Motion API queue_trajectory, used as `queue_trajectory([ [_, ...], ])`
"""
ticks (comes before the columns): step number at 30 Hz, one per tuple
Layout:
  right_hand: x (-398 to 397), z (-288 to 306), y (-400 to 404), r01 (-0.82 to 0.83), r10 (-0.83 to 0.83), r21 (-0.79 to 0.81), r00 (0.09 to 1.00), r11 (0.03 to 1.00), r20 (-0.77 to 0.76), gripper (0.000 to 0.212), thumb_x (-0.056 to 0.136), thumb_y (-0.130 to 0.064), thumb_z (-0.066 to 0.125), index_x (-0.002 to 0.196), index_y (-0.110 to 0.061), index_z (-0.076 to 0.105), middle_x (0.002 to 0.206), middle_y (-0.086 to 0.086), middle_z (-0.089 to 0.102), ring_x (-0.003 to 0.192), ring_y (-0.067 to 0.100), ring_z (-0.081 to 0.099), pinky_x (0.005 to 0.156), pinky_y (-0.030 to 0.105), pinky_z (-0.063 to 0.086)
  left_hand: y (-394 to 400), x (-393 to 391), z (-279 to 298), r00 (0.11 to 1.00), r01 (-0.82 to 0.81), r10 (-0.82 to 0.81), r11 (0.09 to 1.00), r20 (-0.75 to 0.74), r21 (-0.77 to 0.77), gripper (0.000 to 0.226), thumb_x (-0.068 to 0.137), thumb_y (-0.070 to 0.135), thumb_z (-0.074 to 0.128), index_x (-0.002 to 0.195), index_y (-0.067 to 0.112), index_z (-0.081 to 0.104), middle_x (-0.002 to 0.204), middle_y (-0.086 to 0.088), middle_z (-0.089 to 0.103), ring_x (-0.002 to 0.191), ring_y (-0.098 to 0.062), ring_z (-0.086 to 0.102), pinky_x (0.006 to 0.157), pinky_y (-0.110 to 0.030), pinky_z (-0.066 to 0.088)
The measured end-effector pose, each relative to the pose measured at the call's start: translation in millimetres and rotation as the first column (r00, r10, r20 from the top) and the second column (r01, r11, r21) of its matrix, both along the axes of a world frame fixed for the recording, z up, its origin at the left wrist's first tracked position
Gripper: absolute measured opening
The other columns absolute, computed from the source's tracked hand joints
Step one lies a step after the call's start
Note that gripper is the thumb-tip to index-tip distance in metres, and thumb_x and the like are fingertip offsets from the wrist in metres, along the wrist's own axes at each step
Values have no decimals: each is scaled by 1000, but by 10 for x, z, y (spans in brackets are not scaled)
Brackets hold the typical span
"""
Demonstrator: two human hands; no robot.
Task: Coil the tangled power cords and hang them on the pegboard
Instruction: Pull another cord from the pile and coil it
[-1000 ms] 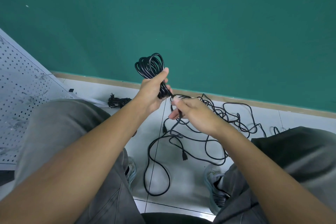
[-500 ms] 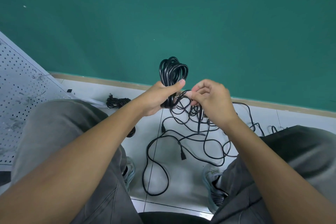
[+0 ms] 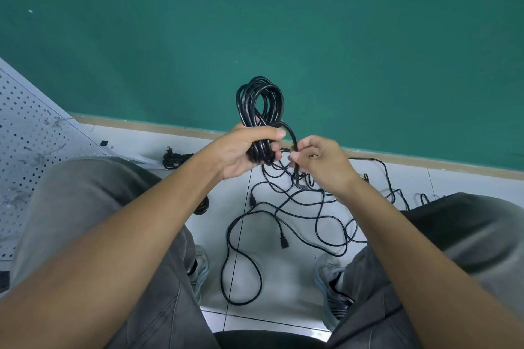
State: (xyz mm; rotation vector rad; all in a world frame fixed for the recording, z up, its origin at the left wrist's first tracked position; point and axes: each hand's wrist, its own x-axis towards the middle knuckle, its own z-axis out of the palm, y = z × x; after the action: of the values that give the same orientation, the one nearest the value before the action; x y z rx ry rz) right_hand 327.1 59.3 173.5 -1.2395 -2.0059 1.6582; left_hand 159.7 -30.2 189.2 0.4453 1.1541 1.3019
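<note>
The left hand [image 3: 243,150] gripped the coil [image 3: 259,110] at its waist; the right hand [image 3: 320,160] pinched the cord's [image 3: 293,140] free run. More cords [image 3: 297,215] sprawled on the floor. Limp and springy, the loops probably needed a firm grip at the crossing.

White glossy tiled floor [image 3: 272,286] with thin dark grout lines, tan baseboard strip [image 3: 425,160] along far edge. Loose tangle of thin black power cords [image 3: 317,218] sprawled across middle tiles — one long loop [image 3: 241,278] reaching toward near side, black plug end [image 3: 284,242] lying inside tangle. Small bundled black cord [image 3: 173,158] further left, near baseboard. White perforated metal pegboard [image 3: 25,150] resting on floor at left — tilted. Two grey-and-white sneakers [image 3: 331,289] planted either side of long loop.
</note>
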Motion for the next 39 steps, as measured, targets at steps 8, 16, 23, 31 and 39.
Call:
queue_trajectory([
  [8,-49,140,-51,208,-173,167,964,964,-201,26,95,-2,68,86,-27,66,84,-5,64,87,33,72,70,37,64,1,-44,7,990,92,-107,984,-95,-152,39,85,53,72,88,16,60,72,3,53,58,-12,49,62,-27,48],
  [16,-59,234,-70,288,-238,206,942,935,-236,22,94,-5,70,87,-26,70,79,-7,66,77,14,68,70,29,63,1,-30,-31,987,154,-157,979,-18,-135,42,82,58,74,89,19,61,71,5,54,59,-13,48,63,-27,48],
  [23,-74,252,-92,342,-250,304,919,889,-304,12,96,-5,68,94,-16,71,96,7,67,89,16,68,67,27,63,-28,129,-88,957,257,-273,954,-96,-152,32,83,47,72,90,18,62,78,2,58,67,-13,54,65,-25,51],
  [31,-106,301,-123,365,-294,146,885,920,-360,16,97,-6,68,88,-19,66,90,-1,68,85,13,70,67,26,62,-6,266,-168,943,127,-128,992,-306,-23,32,95,35,71,120,14,75,114,-3,72,97,-13,63,69,-22,47],
  [39,-101,189,-32,314,-215,331,929,890,-302,13,97,-12,69,92,-24,70,92,-8,70,87,3,64,85,25,55,-11,311,-136,949,140,-148,989,-277,-48,25,99,32,68,99,7,66,74,-1,59,77,-21,65,75,-30,47],
])
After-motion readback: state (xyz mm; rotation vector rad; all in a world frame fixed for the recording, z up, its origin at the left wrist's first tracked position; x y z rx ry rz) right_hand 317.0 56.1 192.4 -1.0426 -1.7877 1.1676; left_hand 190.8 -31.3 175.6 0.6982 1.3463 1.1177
